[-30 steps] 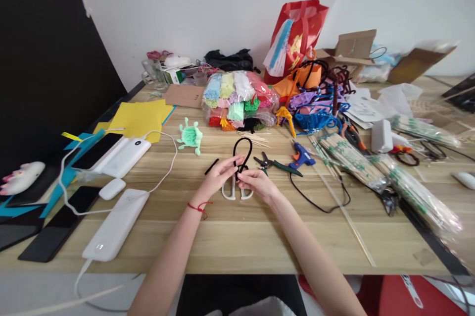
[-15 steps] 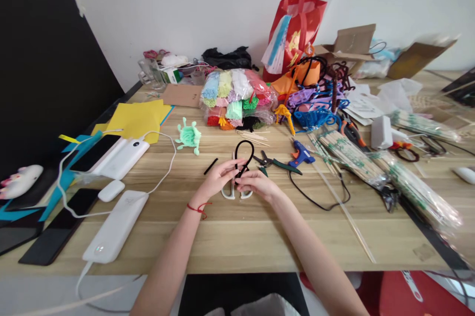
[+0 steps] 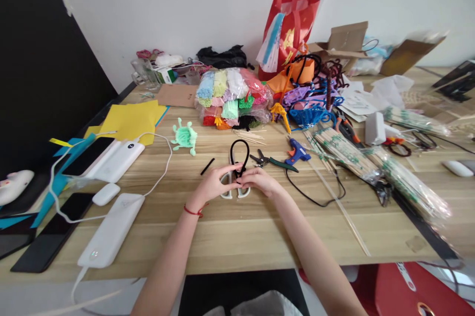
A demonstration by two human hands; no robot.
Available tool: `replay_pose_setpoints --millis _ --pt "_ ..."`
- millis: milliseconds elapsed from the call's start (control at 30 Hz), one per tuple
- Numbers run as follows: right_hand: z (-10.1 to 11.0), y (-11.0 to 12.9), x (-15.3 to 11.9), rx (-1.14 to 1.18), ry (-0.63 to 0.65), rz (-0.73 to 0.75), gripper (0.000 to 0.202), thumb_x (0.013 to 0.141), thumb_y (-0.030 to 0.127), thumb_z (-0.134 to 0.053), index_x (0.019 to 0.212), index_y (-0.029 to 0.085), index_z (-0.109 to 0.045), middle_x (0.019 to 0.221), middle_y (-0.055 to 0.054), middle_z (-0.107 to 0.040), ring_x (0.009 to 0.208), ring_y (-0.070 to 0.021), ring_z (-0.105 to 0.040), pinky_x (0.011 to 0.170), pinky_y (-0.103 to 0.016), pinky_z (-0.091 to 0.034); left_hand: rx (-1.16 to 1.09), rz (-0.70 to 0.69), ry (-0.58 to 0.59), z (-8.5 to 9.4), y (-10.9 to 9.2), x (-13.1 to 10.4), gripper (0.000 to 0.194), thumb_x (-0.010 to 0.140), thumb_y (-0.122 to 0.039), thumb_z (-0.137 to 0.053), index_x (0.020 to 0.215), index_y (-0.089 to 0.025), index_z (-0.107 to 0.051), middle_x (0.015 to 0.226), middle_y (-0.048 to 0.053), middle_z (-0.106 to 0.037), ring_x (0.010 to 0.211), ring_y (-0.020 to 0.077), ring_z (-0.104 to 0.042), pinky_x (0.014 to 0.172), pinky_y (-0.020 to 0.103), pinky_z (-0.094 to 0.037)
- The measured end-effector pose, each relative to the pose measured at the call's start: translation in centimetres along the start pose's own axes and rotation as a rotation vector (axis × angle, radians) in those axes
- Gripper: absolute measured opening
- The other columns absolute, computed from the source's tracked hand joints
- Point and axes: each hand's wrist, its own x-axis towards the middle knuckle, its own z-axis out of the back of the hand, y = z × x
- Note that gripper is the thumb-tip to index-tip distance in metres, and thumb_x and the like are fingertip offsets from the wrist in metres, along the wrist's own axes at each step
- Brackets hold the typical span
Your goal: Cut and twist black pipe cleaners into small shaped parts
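A black pipe cleaner [image 3: 239, 142] is bent into an upright loop, its lower part between my two hands. My left hand [image 3: 218, 182] has its thumb and fingers closed on the loop's left side. From the right, my right hand [image 3: 260, 181] pinches the lower end of the same black piece. White-handled scissors [image 3: 243, 193] lie on the table under my hands, their blades hidden. A short black strip [image 3: 208, 166] lies to the left of my fingers, with a mint green fuzzy piece [image 3: 185, 136] beyond it.
Pliers [image 3: 284, 164] and a blue glue gun [image 3: 297, 151] lie right of my hands. Packs of coloured pipe cleaners [image 3: 234, 85] are behind. White power banks [image 3: 111, 229], phones and cables fill the left; bagged sticks [image 3: 347, 153] lie on the right, with a red bag [image 3: 289, 33] behind.
The view has shifted slightly. My left fingers have moved a little lower and straighter around the black piece, and more of the left scissor handle shows.
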Motion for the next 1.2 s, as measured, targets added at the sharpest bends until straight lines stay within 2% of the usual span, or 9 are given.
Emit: replay_pose_setpoints --millis 333,500,833,1033,1100,1200 --pt "0.5 -0.1 0.2 0.002 0.018 -0.037 0.029 0.053 0.033 -0.082 0.07 0.012 -0.073 0.062 -0.004 -0.069 0.059 -0.0122 -0.062 0.07 -0.027 -0.051 0.059 -0.047 0.052 0.3 0.1 0.0 0.055 0.074 -0.038 -0.066 0.125 -0.023 -0.053 0.127 0.006 -0.057 0.116 0.0227 -0.054 0.102 0.038 -0.04" --pt "0.8 -0.2 0.1 -0.046 0.029 -0.023 0.029 0.053 0.034 -0.081 0.07 0.012 -0.073 0.065 -0.004 -0.069 0.06 -0.0119 -0.062 0.07 -0.027 -0.05 0.073 -0.074 0.037 -0.1 0.2 -0.1 0.054 0.075 -0.036 -0.065 0.126 -0.023 -0.052 0.128 0.006 -0.056 0.117 0.0219 -0.054 0.102 0.037 -0.041" --pt "1.0 -0.1 -0.1 -0.225 0.096 0.047 0.034 0.057 0.044 -0.077 0.067 0.012 -0.072 0.059 -0.003 -0.067 0.056 -0.012 -0.056 0.06 -0.025 -0.044 0.092 -0.109 0.01 -0.3 0.1 -0.1 0.052 0.075 -0.033 -0.065 0.125 -0.024 -0.054 0.125 0.006 -0.059 0.114 0.0223 -0.056 0.099 0.036 -0.043" --pt "1.1 -0.1 -0.1 -0.26 0.084 0.136 0.029 0.058 0.041 -0.077 0.062 0.012 -0.07 0.055 0.0 -0.062 0.052 -0.0092 -0.05 0.055 -0.024 -0.037 0.121 -0.108 0.007 -0.6 0.1 -0.1 0.049 0.078 -0.034 -0.063 0.125 -0.024 -0.054 0.125 0.006 -0.059 0.113 0.0212 -0.057 0.099 0.035 -0.043" --pt "1.0 0.0 -0.1 -0.247 0.072 0.14 0.029 0.058 0.04 -0.077 0.062 0.012 -0.07 0.055 0.0 -0.062 0.052 -0.0093 -0.049 0.055 -0.024 -0.037 0.119 -0.093 0.007 -0.5 -0.1 -0.1 0.052 0.078 -0.034 -0.062 0.128 -0.026 -0.049 0.125 0.006 -0.059 0.112 0.0209 -0.057 0.098 0.035 -0.043" --pt "0.8 0.1 -0.2 -0.215 0.061 0.146 0.03 0.057 0.041 -0.077 0.061 0.012 -0.069 0.057 -0.001 -0.062 0.054 -0.0106 -0.051 0.055 -0.024 -0.037 0.07 -0.053 -0.001 -0.5 -0.4 -0.1 0.071 0.077 -0.032 -0.065 0.139 -0.027 -0.032 0.123 0.007 -0.059 0.11 0.0215 -0.058 0.098 0.036 -0.043"
